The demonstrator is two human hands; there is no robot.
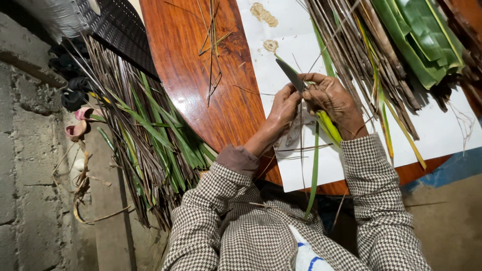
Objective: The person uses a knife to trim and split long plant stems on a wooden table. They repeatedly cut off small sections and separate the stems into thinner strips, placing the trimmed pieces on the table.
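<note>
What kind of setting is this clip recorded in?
Probably a home or small craft workspace, fairly rough. Signs: a bare concrete block wall, a polished wooden table covered with white paper, and heaps of palm leaf strips on the floor.

We see a rough grey block wall (20, 150) down the left side, with a bare concrete floor (108, 200) beside it. A round, glossy reddish-brown wooden table (191, 75) fills the upper middle, and a bright glare on its polish shows light from above. A white paper sheet (442, 130) covers part of the tabletop. Dark shoes (70, 95) and pink sandals (80, 123) lie on the floor near the wall. At the lower right we see more grey floor and a blue strip (452, 168) under the table's edge.
</note>
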